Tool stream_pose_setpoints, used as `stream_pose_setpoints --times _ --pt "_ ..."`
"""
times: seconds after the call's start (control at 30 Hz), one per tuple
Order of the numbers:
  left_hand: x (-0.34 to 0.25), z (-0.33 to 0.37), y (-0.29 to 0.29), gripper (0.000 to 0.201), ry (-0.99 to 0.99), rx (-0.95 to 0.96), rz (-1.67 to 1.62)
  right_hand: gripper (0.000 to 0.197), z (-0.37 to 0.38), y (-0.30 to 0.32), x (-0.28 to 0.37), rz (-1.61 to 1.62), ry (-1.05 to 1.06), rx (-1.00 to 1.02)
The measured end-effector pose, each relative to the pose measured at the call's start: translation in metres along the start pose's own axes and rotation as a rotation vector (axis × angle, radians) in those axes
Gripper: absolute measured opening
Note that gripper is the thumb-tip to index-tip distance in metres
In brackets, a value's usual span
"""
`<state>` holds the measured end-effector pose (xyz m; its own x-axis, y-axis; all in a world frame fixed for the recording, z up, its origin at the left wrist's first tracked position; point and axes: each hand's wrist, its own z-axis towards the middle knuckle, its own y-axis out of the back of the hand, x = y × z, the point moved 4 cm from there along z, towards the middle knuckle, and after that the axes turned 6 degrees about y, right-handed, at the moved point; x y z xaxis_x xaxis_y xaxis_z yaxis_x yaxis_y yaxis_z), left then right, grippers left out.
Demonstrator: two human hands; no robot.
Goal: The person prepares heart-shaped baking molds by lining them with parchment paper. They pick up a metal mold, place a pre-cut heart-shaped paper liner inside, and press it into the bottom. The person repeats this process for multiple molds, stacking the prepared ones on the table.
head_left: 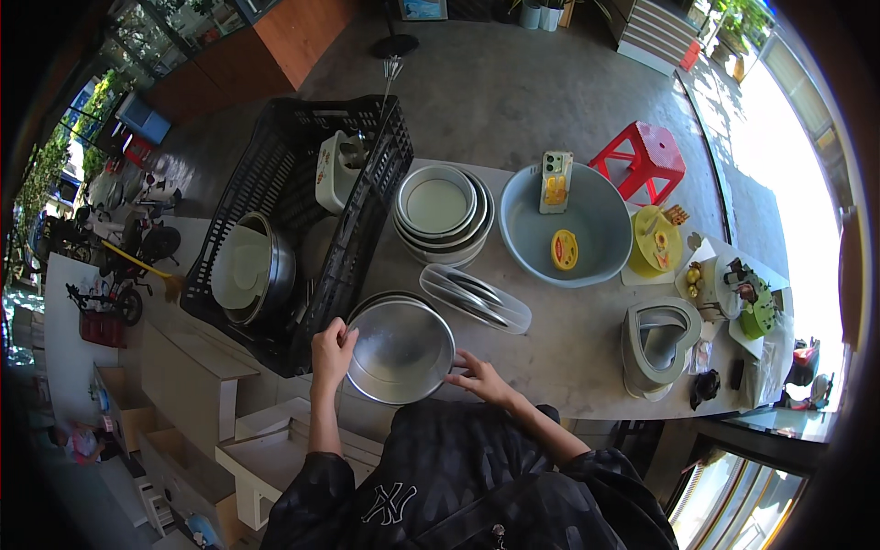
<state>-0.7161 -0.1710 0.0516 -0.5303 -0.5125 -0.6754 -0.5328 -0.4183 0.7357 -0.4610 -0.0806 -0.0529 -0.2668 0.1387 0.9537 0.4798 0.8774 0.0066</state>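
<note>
A shiny round metal bowl (401,356) is at the table's near edge, tilted toward me. My left hand (332,352) pinches its left rim, thumb on top. On the right, my right hand (480,378) grips the rim with its fingertips. Another metal rim shows just behind this bowl, mostly hidden by it. Beyond stands a stack of nested round pans (436,203). An oblong clear plastic container (513,317) with flat metal pieces in it lies to the right of the bowl.
Left is a black plastic crate (352,257) holding metal pots (282,266) and a white caddy (326,181). Right are a grey-blue basin (600,252) with a phone (555,179) at its rim, heart-shaped pans (632,353) and a yellow tub (655,246). A red stool (658,147) stands beyond.
</note>
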Motion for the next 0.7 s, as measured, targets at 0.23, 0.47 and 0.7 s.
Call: stream_pose_setpoints --times 0.23,0.47,0.7 --pt "-0.013 -0.011 -0.003 0.023 0.378 0.185 -0.624 0.064 -0.021 0.032 0.065 0.382 -0.082 -0.088" --pt "0.099 -0.015 -0.043 0.031 0.347 0.034 0.158 0.059 -0.095 0.11 0.024 0.29 0.137 -0.489" --pt "0.081 -0.016 -0.057 0.031 0.394 -0.09 0.457 0.05 -0.162 0.15 -0.034 0.527 0.031 -0.899"
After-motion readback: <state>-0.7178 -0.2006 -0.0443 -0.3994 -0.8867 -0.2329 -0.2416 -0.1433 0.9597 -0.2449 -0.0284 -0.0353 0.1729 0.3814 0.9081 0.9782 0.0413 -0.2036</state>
